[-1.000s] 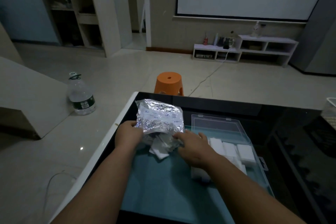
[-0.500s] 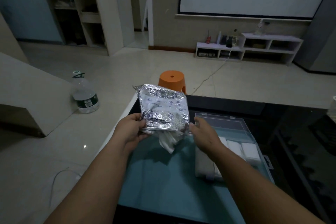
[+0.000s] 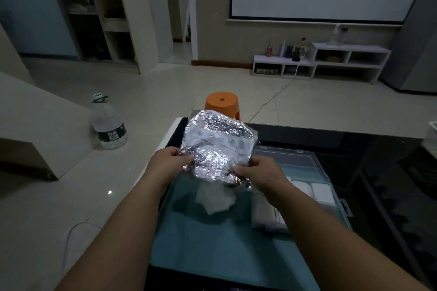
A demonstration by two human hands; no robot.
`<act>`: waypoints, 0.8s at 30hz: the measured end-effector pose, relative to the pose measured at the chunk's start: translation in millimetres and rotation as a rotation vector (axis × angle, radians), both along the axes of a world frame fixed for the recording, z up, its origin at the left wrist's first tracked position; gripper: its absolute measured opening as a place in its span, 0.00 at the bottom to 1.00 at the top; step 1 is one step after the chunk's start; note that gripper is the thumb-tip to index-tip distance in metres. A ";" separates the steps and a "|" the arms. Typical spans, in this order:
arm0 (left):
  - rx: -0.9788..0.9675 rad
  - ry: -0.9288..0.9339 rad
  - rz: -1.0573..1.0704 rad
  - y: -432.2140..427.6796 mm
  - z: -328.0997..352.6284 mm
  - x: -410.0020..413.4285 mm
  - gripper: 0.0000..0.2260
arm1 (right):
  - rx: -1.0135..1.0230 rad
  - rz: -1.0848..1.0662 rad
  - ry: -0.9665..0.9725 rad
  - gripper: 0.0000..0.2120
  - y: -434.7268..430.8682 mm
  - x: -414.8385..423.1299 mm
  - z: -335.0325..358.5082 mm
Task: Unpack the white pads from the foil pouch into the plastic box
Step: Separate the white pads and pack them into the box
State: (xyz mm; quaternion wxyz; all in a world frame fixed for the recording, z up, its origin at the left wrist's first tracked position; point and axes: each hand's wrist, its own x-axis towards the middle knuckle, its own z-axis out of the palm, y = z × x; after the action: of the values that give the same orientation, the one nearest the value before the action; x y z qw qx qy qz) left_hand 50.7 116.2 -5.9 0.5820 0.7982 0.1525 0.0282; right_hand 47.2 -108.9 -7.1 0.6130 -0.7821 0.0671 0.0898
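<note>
Over the last second the foil pouch (image 3: 217,146) has risen above the teal mat (image 3: 212,243), mouth down. The left hand (image 3: 169,164) and right hand (image 3: 260,173) each pinch a lower edge. White pads (image 3: 215,197) hang out below it, left of the plastic box (image 3: 340,205). They are nearly free, but probably not yet over the box.

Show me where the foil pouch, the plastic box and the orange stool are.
foil pouch (image 3: 218,146), head view, middle of its crinkled face.
plastic box (image 3: 289,160), head view, its clear far part.
orange stool (image 3: 222,101), head view, its top.
</note>
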 end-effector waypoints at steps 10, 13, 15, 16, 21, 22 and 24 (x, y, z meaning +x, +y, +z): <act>-0.150 -0.007 0.085 -5.3 -10.8 8.6 0.02 | -0.264 0.045 -0.106 0.15 -12.8 -7.9 -0.8; -0.211 -0.011 0.083 -10.9 -10.4 9.2 0.04 | -0.336 0.049 -0.115 0.09 -18.1 -8.1 -1.2; -0.234 -0.013 0.075 -14.3 -10.6 7.8 0.05 | -0.335 0.019 -0.134 0.06 -19.8 -7.4 -2.7; -0.217 -0.015 0.071 -14.8 -11.1 7.9 0.07 | -0.330 -0.006 -0.145 0.06 -20.7 -6.5 -3.7; -0.202 -0.052 0.185 -15.7 -14.9 7.7 0.17 | -0.238 -0.098 -0.168 0.11 -20.6 -5.0 -5.5; -0.169 -0.060 0.231 -16.4 -14.7 7.9 0.19 | -0.221 -0.095 -0.173 0.11 -20.3 -4.9 -6.5; -0.099 -0.074 0.282 -18.1 -12.9 7.0 0.16 | -0.241 -0.077 -0.197 0.08 -19.9 -3.8 -8.7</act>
State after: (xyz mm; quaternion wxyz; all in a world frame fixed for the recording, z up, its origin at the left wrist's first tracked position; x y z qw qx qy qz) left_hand 57.7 98.1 -18.8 0.6163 0.7376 0.2426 0.1313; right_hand 43.4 -128.8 -15.8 0.5213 -0.8518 0.0471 -0.0196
